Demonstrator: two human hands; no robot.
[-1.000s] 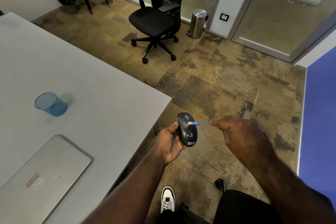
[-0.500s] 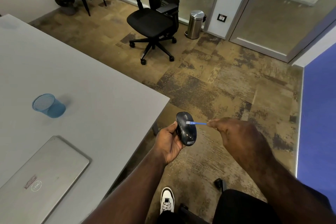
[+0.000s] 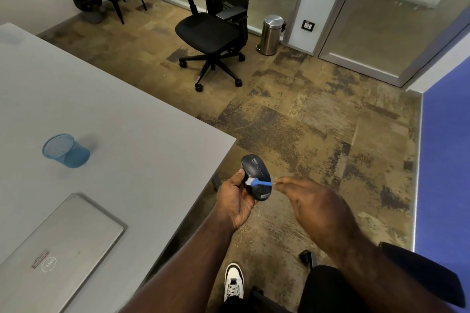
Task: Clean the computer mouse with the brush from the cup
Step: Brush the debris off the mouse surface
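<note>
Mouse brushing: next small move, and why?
Probably drag the brush back across the mouse toward the right hand. Its white bristles sit at the mouse's left edge by the left hand thumb, so that stroke has no room left.

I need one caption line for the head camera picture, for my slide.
Left hand holds a dark mouse while right hand pinches a blue brush across it.
</note>
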